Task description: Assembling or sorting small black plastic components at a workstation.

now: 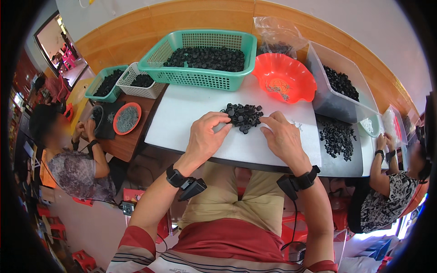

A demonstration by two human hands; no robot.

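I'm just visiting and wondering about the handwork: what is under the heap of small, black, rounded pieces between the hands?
A flat, white work surface shows around the heap. Whatever lies directly beneath the heap is covered.

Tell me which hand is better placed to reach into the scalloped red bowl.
Probably the right hand: it sits nearer the scalloped red bowl, while the left hand is left of the black pile.

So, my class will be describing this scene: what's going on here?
The person's left hand and right hand are at opposite sides of a pile of small black pieces on a white surface; whether either grips one is unclear. Beyond the pile sit a green basket of black pieces and a red bowl with small grey bits. A co-worker sits left, another right.
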